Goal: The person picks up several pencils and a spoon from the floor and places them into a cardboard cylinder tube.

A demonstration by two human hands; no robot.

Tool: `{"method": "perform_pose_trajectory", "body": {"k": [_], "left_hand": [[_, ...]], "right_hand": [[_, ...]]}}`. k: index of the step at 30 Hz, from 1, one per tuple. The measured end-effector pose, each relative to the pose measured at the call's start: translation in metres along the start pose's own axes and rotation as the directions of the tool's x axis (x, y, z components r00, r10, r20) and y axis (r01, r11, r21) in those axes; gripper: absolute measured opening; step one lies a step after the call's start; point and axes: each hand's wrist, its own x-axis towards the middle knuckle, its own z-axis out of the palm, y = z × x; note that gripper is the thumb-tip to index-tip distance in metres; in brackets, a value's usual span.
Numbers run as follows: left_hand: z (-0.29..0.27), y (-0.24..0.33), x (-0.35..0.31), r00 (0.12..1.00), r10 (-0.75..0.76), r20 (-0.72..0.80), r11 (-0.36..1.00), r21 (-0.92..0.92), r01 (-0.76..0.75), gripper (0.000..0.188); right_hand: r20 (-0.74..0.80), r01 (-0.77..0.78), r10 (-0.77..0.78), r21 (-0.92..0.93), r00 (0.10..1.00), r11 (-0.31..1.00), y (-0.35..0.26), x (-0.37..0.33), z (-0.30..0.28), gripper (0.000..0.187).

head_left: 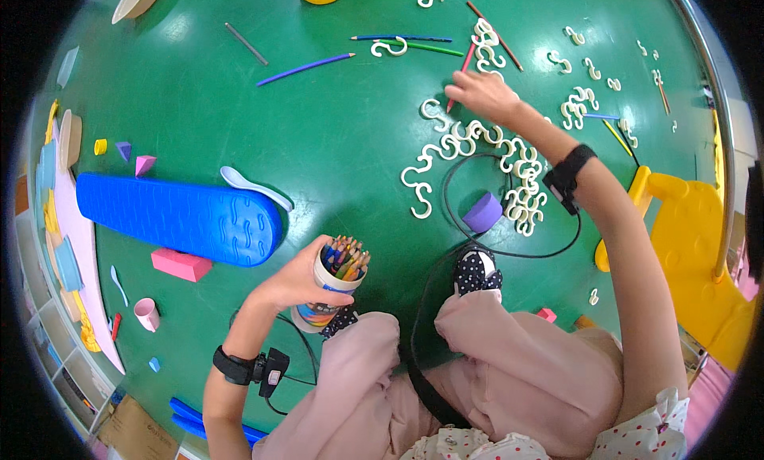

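My left hand (298,278) is wrapped round a white cylindrical tub (320,310) with a colourful printed side. Many coloured pencils (345,259) stand in it, tips up. Out ahead on the right, my right hand (483,95) is closed at a red coloured pencil (468,58), whose ends show on both sides of the fingers. White S-shaped hooks (527,170) lie loose and in heaps around that hand. Further left are a blue-violet pencil (306,69), a dark blue pencil (398,38), a green pencil (426,48) and a grey pencil (246,44). A brown pencil (501,40) lies beyond the hooks.
A long blue plastic piece (179,217) lies at the left with a pale spoon (256,188) against it. Pink block (181,265) and pink cup (147,314) are nearby. A purple block (482,212) sits by a looped black cable (450,191). At the right stands a yellow chair (692,261).
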Motion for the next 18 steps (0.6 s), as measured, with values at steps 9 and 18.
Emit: {"method": "perform_pose_trajectory", "body": {"k": [9, 18], "left_hand": [[0.003, 0.007, 0.000, 0.994, -0.078, -0.073, 0.990, -0.121, 0.068, 0.076], [0.007, 0.003, 0.005, 0.986, 0.023, -0.168, 0.991, -0.123, -0.044, 0.078]], "right_hand": [[-0.143, -0.045, 0.026, -0.136, 0.989, 0.990, -0.007, 0.016, 0.006, 0.013], [-0.292, -0.267, 0.452, 0.503, 0.843, 0.822, -0.027, 0.004, -0.072, 0.017]]}}
